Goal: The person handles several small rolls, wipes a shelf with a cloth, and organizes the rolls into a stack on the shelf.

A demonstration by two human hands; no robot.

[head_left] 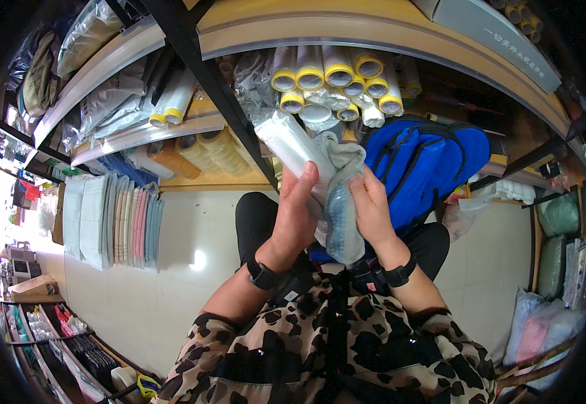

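Note:
My left hand (pixel 297 210) is wrapped around a whitish roll of plastic film (pixel 287 143), which tilts up toward the shelf. A grey cloth (pixel 344 225) with a bluish patch is bunched in my right hand (pixel 373 205); it lies against the roll's side, and its lower part hangs between my wrists. The roll's lower end is hidden by my left hand and the cloth. Just beyond my hands, several film rolls (pixel 338 71) with yellow end rings are stacked on the shelf, their ends facing me.
A blue bag (pixel 422 161) stands right of my hands, near my knee. Shelf boards (pixel 347 30) with a dark post (pixel 215 87) rise ahead. Folded cloths (pixel 128 219) stand in a row on the floor at left. Plastic-wrapped bundles (pixel 535 330) lie at lower right.

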